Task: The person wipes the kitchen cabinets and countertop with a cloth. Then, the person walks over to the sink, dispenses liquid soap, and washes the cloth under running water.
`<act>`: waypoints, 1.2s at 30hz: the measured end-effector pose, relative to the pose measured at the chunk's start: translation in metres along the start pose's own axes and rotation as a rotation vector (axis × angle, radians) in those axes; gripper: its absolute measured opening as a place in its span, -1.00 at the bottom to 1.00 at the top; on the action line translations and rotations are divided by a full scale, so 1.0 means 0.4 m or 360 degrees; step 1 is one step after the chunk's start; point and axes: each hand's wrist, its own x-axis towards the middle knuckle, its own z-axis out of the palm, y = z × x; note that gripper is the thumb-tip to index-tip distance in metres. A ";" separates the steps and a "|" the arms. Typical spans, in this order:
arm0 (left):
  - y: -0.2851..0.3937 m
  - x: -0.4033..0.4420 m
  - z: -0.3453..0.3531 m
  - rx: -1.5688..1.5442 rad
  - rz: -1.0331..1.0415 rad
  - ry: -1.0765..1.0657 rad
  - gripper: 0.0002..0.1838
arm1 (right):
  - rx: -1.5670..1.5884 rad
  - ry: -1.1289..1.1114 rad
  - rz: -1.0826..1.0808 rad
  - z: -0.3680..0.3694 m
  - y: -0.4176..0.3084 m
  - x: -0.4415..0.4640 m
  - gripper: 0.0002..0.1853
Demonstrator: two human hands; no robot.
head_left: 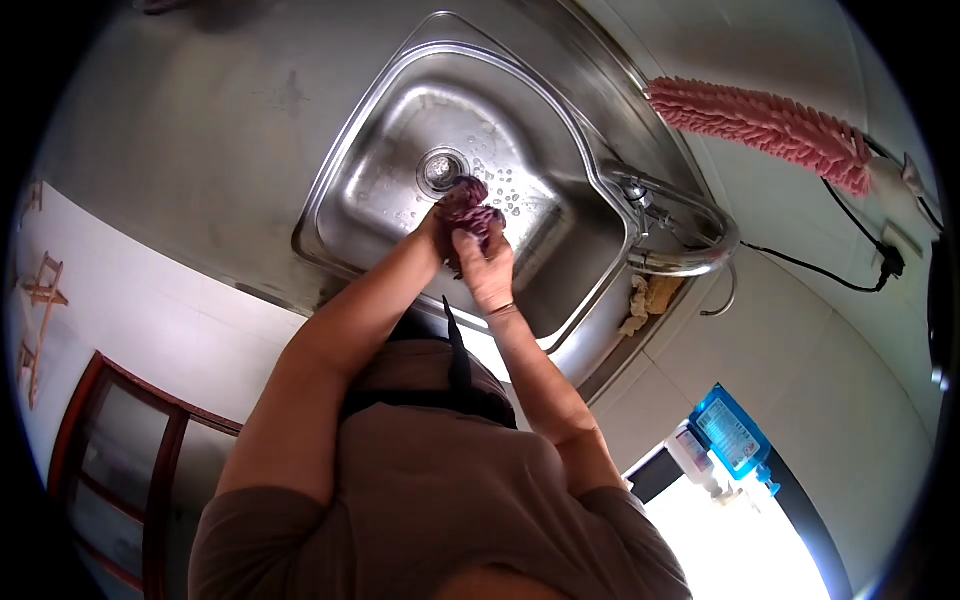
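Note:
A bunched, dark purplish-red cloth [468, 197] is gripped in both hands over the near part of the steel sink [365, 130]. My left hand [438, 228] is closed around its left side, with most of the fingers hidden by the cloth. My right hand [486, 270] wraps the lower right part, thumb pressed on the folds. Just beyond the cloth lies the round drain [441, 172]. Water drops dot the basin floor to its right.
A curved chrome faucet [690, 262] stands at the sink's right edge. Near it lie a yellowish sponge [662, 294] and a pale crumpled piece [634, 308]. A pink fluffy duster [760, 125], a black plug [889, 262], a blue bottle [730, 430] and a white bottle [690, 452] are farther right.

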 end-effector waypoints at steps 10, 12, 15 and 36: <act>-0.052 -0.018 0.124 0.0337 0.0806 0.0961 -0.80 | -0.0176 0.0481 -0.0198 -0.017 0.054 0.136 -0.78; 0.002 -0.021 0.039 0.0030 0.0629 0.0369 -0.74 | -0.0292 0.0359 -0.0791 0.027 0.062 0.104 -0.81; 0.031 0.001 -0.026 0.0121 0.0663 0.0415 -0.73 | -0.0297 0.0257 -0.0634 0.086 0.030 0.068 -0.83; 0.207 0.114 -0.061 0.4126 0.1602 0.1297 -0.61 | -0.0946 0.0362 -0.1121 0.133 0.369 0.434 -0.74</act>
